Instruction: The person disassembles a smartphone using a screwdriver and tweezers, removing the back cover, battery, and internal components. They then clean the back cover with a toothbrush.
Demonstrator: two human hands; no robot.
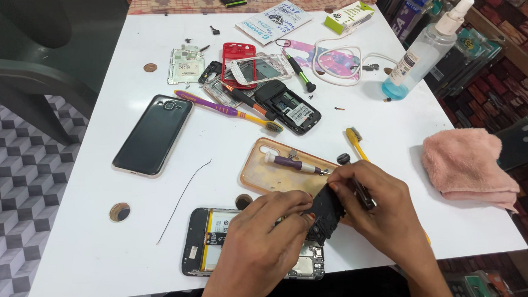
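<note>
Both hands, left hand (261, 242) and right hand (384, 214), pinch a black phone part (326, 215) above an opened phone (205, 241).

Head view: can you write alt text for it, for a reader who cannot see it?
Both hands, left and right, hold a black phone part over an opened phone on a white table. Around them lie a dark phone, toothbrushes, a tan case, a spray bottle and a pink cloth.

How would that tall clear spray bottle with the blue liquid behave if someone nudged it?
The spray bottle would probably tip rather than slide: it is tall, narrow and upright. The blue liquid fills only its bottom part, so it is likely light, though the low weight may steady it a little. Once down, its round body would likely roll.
</note>
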